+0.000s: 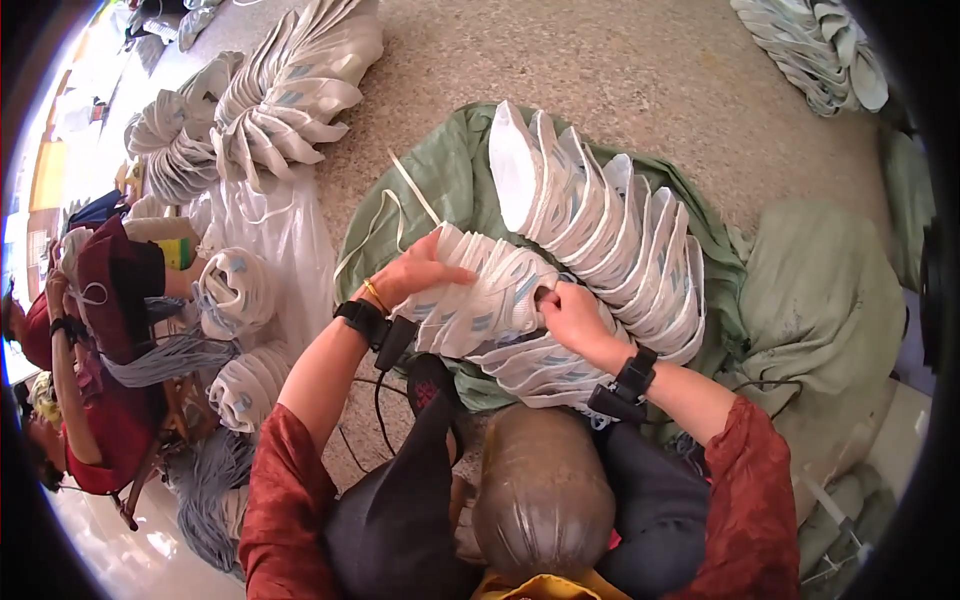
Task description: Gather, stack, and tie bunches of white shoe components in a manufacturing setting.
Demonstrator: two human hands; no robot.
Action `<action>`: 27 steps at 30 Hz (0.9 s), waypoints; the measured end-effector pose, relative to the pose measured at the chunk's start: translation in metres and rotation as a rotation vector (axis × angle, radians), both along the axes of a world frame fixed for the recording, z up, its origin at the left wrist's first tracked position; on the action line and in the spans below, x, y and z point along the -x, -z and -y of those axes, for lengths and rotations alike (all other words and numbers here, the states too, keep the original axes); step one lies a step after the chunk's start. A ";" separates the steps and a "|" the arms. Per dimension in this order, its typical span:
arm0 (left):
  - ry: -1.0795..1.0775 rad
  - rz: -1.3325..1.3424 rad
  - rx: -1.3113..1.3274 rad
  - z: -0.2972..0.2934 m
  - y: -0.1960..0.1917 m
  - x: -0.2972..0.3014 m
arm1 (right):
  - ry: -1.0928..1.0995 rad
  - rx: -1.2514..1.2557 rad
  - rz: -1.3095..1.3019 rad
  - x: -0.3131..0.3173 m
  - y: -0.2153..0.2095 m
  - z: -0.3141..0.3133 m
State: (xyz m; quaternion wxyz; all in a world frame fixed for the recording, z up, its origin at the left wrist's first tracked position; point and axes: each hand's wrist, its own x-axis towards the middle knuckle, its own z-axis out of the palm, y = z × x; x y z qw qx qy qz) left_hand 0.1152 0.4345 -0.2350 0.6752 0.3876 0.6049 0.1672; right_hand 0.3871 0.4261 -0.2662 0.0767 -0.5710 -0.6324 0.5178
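Note:
A bundle of white fabric pieces with pale blue marks, nested one into another, lies in front of me. My left hand grips its left end, the thumb laid across the top and the other fingers partly hidden. Near the bundle's right end, my right hand is closed with curled fingertips by a small dark spot. What those fingers pinch, I cannot make out. Beyond my hands a longer row of the same white pieces curves to the right. More of them fan out beneath my right wrist.
A green cloth sheet lies under the bundles on the speckled floor. Similar white stacks stand at the far left and far right. A rounded brown plastic-covered object sits between my legs. Another person works at left, beside grey cords.

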 end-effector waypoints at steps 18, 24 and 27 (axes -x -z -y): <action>0.254 -0.489 -0.785 -0.009 -0.056 -0.069 | 0.096 0.197 -0.385 -0.055 -0.071 -0.038; 0.090 0.147 -0.383 0.004 -0.061 -0.129 | 0.178 0.214 -0.572 -0.053 -0.097 -0.030; 0.153 0.146 -0.286 0.006 -0.055 -0.136 | 0.236 0.239 -0.620 -0.078 -0.088 -0.018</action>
